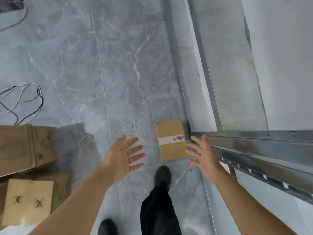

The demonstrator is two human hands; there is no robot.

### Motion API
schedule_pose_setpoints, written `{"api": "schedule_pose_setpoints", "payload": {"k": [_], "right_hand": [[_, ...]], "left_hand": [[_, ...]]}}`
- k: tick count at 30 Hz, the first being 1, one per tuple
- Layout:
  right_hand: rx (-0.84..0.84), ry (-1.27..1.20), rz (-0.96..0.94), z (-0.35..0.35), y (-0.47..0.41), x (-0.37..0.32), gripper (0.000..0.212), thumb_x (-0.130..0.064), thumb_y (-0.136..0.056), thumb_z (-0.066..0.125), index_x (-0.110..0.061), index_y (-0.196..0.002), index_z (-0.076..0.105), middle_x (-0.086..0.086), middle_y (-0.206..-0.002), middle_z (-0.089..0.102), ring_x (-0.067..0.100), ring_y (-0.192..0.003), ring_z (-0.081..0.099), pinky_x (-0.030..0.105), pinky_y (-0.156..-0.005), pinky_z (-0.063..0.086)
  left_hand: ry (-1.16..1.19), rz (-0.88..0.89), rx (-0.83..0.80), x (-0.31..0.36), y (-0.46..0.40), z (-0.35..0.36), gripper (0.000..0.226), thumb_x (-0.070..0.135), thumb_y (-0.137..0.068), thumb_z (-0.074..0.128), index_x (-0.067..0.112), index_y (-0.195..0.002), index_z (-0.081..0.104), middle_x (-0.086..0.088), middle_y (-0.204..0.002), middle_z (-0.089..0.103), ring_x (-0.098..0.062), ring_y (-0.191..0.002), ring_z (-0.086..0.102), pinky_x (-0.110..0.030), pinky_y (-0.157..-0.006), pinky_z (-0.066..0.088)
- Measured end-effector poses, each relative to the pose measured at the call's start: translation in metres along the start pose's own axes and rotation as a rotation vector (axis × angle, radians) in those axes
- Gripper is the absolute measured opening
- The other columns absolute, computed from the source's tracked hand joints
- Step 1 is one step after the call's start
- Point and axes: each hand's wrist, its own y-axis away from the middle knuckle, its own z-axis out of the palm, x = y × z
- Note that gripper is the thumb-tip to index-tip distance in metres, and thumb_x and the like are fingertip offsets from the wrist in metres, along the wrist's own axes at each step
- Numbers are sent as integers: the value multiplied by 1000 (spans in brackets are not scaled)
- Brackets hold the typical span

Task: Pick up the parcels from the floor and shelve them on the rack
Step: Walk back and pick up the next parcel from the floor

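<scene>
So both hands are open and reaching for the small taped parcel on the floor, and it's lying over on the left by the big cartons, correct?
Not quite. The head view shows the small taped parcel lying on the right, beside the metal rack, well apart from the big cartons. The rest holds: left hand and right hand are both open, reaching toward it.

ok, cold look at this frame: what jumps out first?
Two bare open hands, left hand and right hand, spread on either side of a small taped cardboard parcel lying flat on the grey marble floor, neither touching it. The metal rack runs along the right, right beside the parcel. Bigger cardboard boxes sit at lower left, loose cables above them.
</scene>
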Motion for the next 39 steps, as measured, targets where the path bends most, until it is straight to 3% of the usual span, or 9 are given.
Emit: {"api": "schedule_pose_setpoints", "payload": {"k": [6,9,15,20,24,28,31,35,39], "right_hand": [[68,138,12,12,-97,23,55,-53,-108,24,-26,-148,51,8,-158,48,29,-145,44,56,-117,33],[127,252,37,11,-136,35,49,-52,-109,26,-31,-140,57,0,-147,57,24,-141,45,46,-118,32],[193,350,160,-5,-197,53,72,-64,-104,22,-22,-160,36,8,-170,29,28,-156,28,53,-126,23],[168,476,202,-8,-230,59,73,-60,-106,21,-12,-158,38,14,-168,34,30,-154,32,45,-126,24],[96,460,226,2,-241,68,72,-70,-101,21,-26,-146,56,10,-157,52,28,-144,47,45,-121,30],[110,470,142,9,-228,68,67,-78,-92,26,-36,-114,73,0,-136,65,22,-129,57,40,-113,36],[68,429,0,32,-187,53,75,-83,-83,28,-40,-125,71,-3,-138,68,21,-130,59,52,-117,39],[-8,403,-131,74,-102,14,51,-64,-102,30,-42,-127,68,-8,-135,68,11,-127,60,39,-105,47],[-11,387,-368,104,-29,-17,60,-84,-88,35,-56,-136,57,-11,-142,61,6,-133,56,48,-116,41]], "left_hand": [[-72,20,19,-14,-110,11,56,59,-104,37,30,-148,55,-5,-153,57,-31,-137,54,-56,-117,40],[-130,7,52,-35,-158,21,60,58,-105,38,30,-157,44,-4,-163,46,-31,-148,43,-54,-119,37],[-295,-79,35,-55,-232,25,75,59,-101,46,28,-165,22,-6,-174,22,-28,-159,25,-53,-122,30],[-355,-136,24,-74,-267,33,77,63,-103,35,24,-166,16,-3,-175,18,-25,-159,23,-51,-124,27],[-340,-148,18,-93,-275,48,68,59,-106,27,22,-163,27,-1,-171,30,-22,-157,30,-47,-123,27],[-358,-95,50,-84,-251,37,71,64,-103,30,24,-161,33,-1,-166,38,-28,-151,40,-48,-123,29],[-283,7,93,-58,-207,20,61,59,-106,32,26,-156,42,-2,-160,46,-30,-143,48,-51,-123,33],[-291,163,126,-15,-121,3,41,54,-107,32,37,-142,48,4,-143,53,-26,-129,54,-53,-117,42],[-297,288,105,33,-27,-7,42,55,-107,31,41,-142,50,10,-135,60,-21,-123,59,-43,-103,48]]}}
